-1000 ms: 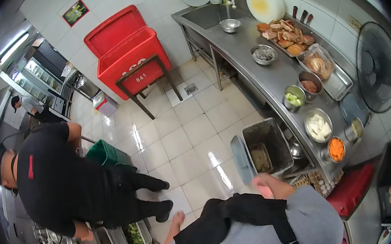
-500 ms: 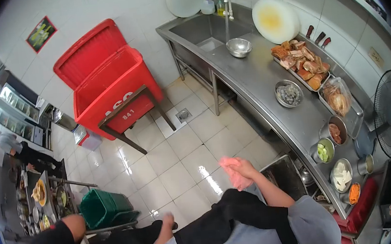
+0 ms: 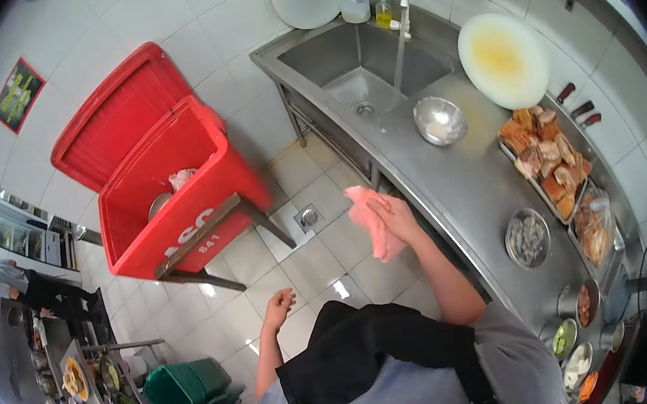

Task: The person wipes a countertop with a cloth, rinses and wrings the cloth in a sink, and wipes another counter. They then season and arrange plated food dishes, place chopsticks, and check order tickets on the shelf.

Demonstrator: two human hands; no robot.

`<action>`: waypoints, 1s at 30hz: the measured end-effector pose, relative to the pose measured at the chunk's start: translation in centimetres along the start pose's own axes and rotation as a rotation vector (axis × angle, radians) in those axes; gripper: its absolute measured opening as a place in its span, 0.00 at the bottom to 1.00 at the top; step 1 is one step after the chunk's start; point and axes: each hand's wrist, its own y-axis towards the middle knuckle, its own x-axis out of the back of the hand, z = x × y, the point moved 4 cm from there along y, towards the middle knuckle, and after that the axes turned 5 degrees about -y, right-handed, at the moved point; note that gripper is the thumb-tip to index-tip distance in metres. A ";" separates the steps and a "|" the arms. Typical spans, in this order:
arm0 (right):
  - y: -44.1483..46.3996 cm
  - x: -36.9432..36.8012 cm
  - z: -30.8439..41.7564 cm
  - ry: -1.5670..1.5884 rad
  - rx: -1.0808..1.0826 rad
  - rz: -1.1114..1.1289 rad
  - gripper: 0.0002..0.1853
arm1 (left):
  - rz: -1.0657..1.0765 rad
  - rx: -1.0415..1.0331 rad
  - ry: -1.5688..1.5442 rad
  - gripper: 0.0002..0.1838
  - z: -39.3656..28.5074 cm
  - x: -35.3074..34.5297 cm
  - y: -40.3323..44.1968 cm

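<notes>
A folded pink cloth point(image 3: 374, 228) is gripped in my right hand point(image 3: 395, 218), out in front of me above the tiled floor. My left hand point(image 3: 279, 308) hangs lower and to the left, its fingers partly curled and apart, holding nothing. Ahead on the right is the steel sink point(image 3: 363, 94), where water runs from the tap point(image 3: 402, 29). A metal bowl point(image 3: 440, 121) stands on the counter point(image 3: 405, 145) beside the sink. Ahead on the left, the red cooler point(image 3: 204, 207) has its lid up, with a bowl and something pale inside.
Along the right counter are a tray of meat pieces point(image 3: 545, 153), a bowl of greyish food point(image 3: 527, 237), a bagged item point(image 3: 594, 229) and several small containers. A green bin point(image 3: 188, 389) stands at lower left. Another person point(image 3: 9, 282) is at the far left.
The view has moved closer to the sink and cooler. My right hand has risen forward with the pink cloth. The co-worker in black nearby has left the view.
</notes>
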 end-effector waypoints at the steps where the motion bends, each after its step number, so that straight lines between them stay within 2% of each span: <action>1: 3.1 -0.4 -0.4 -0.050 -0.018 -0.029 0.21 | 0.006 0.020 -0.024 0.19 -0.8 0.6 1.3; 3: 8.7 -0.2 -1.4 -0.102 -0.057 -0.097 0.22 | 0.020 0.066 -0.069 0.19 -2.0 1.9 4.9; 6: 13.6 2.1 -1.4 -0.175 -0.201 -0.227 0.21 | 0.086 -0.062 -0.010 0.19 -7.2 2.7 12.7; 9: 17.8 4.4 -5.5 -0.097 -0.134 -0.382 0.19 | 0.239 -0.248 0.060 0.19 -16.9 1.0 21.6; 11: 19.3 5.5 -5.6 0.048 -0.161 -0.447 0.18 | 0.360 -0.277 0.068 0.19 -24.4 -0.9 26.3; 13: 21.4 7.0 -5.0 0.146 -0.192 -0.474 0.19 | 0.472 -0.345 0.108 0.19 -32.7 -4.4 29.5; 15: 23.7 8.4 -1.8 0.220 -0.229 -0.461 0.20 | 0.633 -0.507 0.169 0.20 -41.3 -7.3 31.6; 16: 25.3 9.5 -1.1 0.160 -0.221 -0.462 0.20 | 0.708 -0.516 0.152 0.19 -44.3 -9.5 33.1; 17: 27.3 10.6 -4.8 0.069 -0.204 -0.463 0.19 | 0.790 -0.542 0.107 0.19 -43.5 -14.0 37.1; 18: 28.8 10.8 -4.2 0.024 -0.205 -0.453 0.18 | 0.829 -0.546 0.145 0.19 -46.3 -15.0 37.5; 20: 32.9 11.3 -5.2 0.111 -0.198 -0.458 0.18 | 0.906 -0.556 0.210 0.19 -50.6 -17.7 39.0; 23: 41.5 15.2 -8.3 0.202 -0.149 -0.513 0.17 | 0.996 -0.610 0.148 0.20 -53.9 -22.7 44.6; 26: 50.0 20.2 -13.5 0.232 -0.193 -0.618 0.18 | 1.046 -0.508 0.142 0.20 -56.3 -26.4 49.4; 28: 54.9 23.5 -15.2 0.155 -0.255 -0.717 0.18 | 1.028 -0.504 0.154 0.21 -58.4 -28.5 52.9; 30: 58.9 25.6 -16.7 0.275 -0.251 -0.720 0.19 | 1.004 -0.548 0.150 0.23 -60.3 -31.3 56.5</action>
